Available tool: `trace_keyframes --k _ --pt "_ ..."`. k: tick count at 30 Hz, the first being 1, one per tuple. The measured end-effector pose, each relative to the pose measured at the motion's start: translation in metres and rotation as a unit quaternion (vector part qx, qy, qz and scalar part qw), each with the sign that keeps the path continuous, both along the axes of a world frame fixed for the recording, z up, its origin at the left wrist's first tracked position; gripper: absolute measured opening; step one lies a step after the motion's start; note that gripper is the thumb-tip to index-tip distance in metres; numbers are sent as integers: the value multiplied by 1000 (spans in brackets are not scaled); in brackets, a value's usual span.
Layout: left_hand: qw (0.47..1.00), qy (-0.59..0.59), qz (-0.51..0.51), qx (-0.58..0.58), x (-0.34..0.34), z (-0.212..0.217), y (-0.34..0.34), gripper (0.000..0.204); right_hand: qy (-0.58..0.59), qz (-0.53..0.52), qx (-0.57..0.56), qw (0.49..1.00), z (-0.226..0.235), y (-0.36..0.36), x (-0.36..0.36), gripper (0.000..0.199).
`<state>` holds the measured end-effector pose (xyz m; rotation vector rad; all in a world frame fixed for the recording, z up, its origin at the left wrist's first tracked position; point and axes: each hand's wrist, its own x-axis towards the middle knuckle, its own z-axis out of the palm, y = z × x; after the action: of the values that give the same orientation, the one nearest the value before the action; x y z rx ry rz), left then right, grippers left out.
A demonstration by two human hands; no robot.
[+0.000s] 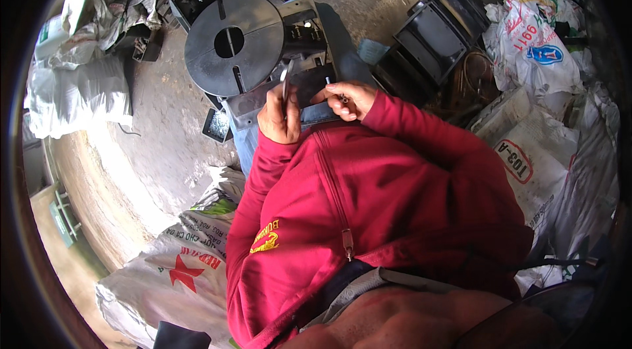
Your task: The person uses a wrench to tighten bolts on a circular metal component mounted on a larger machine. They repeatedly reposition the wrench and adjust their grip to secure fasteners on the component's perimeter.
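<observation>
Head view: gripping a thin metal piece upright in the left hand, at 11 o'clock from centre, with fingers closed around it (too small to tell the kind). Pinching a small pin in the right hand at 1 o'clock, with thumb and index nearly together and the other fingers curled. Facing a dark disc with a round hole, beyond the left hand at 11 o'clock. Showing also a small tray between 9 and 10 o'clock, plus a sack at 8.
</observation>
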<state>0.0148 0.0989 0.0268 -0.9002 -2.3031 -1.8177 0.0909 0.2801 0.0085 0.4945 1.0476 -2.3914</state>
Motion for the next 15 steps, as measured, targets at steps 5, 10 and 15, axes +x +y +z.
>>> trace_keyframes --k 5,10,15 --pt "970 121 -156 -141 5 14 -11 30 -62 -130 -181 973 4 -22 -8 39" --pt "953 176 -76 -234 6 -5 2 35 -3 -94 -281 955 -15 -25 -3 41" --pt "955 174 -108 -213 3 -3 -2 32 -26 -94 -283 954 -11 -28 -5 41"
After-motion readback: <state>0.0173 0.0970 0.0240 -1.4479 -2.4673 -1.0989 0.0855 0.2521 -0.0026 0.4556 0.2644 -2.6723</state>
